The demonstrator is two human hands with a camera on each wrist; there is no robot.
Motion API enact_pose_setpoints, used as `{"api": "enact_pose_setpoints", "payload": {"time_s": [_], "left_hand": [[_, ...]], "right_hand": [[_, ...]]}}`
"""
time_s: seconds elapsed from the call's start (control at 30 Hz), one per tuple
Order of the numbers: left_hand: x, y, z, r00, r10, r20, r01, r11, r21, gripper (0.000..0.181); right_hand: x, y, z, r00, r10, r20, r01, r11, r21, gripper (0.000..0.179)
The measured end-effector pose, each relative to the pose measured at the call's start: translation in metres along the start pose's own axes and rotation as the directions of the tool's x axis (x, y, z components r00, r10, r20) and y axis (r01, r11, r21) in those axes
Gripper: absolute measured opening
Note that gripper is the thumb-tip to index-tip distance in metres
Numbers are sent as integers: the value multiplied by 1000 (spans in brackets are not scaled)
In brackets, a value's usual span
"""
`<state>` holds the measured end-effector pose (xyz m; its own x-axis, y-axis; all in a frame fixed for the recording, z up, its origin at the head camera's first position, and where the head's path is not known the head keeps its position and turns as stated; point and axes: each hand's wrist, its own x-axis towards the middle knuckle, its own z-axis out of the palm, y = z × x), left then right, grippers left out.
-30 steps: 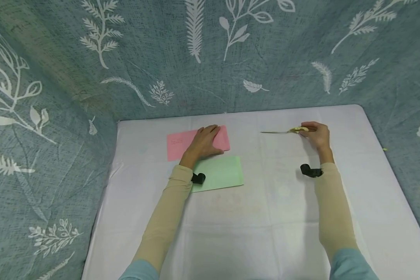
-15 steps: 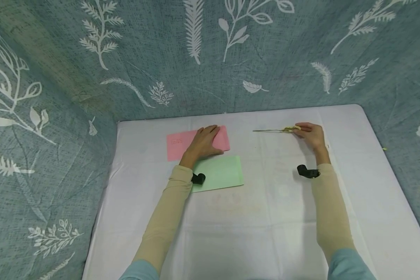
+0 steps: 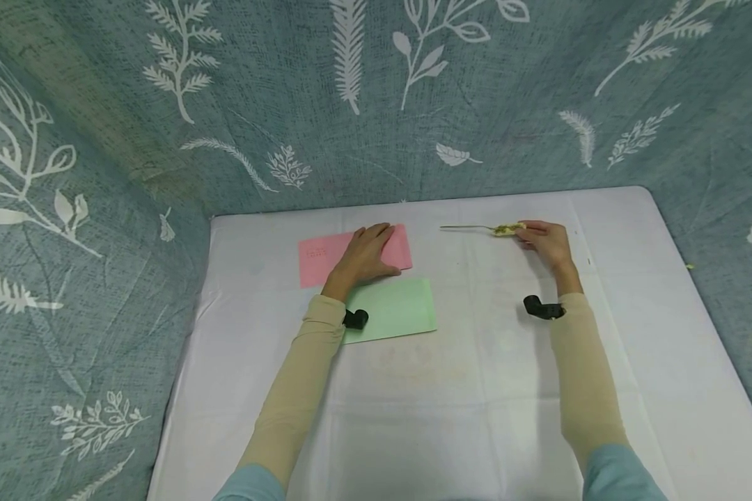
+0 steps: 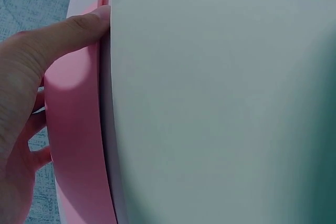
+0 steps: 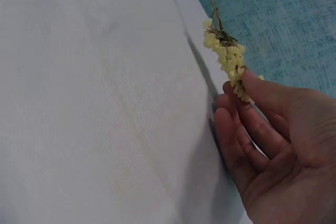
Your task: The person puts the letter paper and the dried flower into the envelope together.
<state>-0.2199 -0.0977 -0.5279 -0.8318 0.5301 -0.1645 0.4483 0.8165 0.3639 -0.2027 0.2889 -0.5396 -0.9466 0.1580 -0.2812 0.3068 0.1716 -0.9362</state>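
Observation:
My left hand point(image 3: 365, 252) rests on a pink envelope point(image 3: 319, 259), fingers toward its far edge and thumb by the near edge. The left wrist view shows the thumb point(image 4: 79, 30) along the near side of the pink paper point(image 4: 76, 124). Just in front lies a light green envelope point(image 3: 396, 309), partly covered by the left forearm. My right hand point(image 3: 548, 243) pinches a dried flower sprig point(image 3: 506, 229) by its yellow blossom end, between thumb and fingers. Its thin stem points left. In the right wrist view, pale yellow blossoms point(image 5: 227, 51) stick out past the fingertips.
A white cloth covers the table point(image 3: 476, 417). Blue-green curtain point(image 3: 376, 153) with white leaf prints hangs behind and on both sides. A tiny yellow bit point(image 3: 690, 266) lies at the right edge. Black wrist cameras point(image 3: 542, 307) sit on both sleeves.
My right hand has moved left with the flower sprig, and slightly toward the back edge. The left hand and both envelopes have stayed where they were.

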Motion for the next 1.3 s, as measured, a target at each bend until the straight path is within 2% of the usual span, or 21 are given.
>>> {"api": "enact_pose_setpoints", "payload": {"time_s": [0.2,0.4,0.6,0.97,1.13,1.3], "left_hand": [[0,0,0,1000,1,-2,-1,1000,3,96],[1,-1,0,1000,2,-5,-2,1000,5,96],[1,-1,0,1000,2,-5,-2,1000,10,97],[1,-1,0,1000,8,-10,-8,1000,9,97],[0,0,0,1000,4,-14,-4,1000,8,97],[0,1,0,1000,2,-17,-2,1000,11,97]], "right_hand": [[1,-2,11,999,-18,33,19,999,-41,47],[-1,-5,22,999,-1,48,4,998,-62,47],[-2,-10,31,995,-1,97,10,996,-92,47],[-1,-8,51,977,-43,209,78,983,-163,41],[-1,-8,60,971,-61,232,102,981,-166,40],[0,-10,70,967,-49,251,92,982,-166,41]]}}
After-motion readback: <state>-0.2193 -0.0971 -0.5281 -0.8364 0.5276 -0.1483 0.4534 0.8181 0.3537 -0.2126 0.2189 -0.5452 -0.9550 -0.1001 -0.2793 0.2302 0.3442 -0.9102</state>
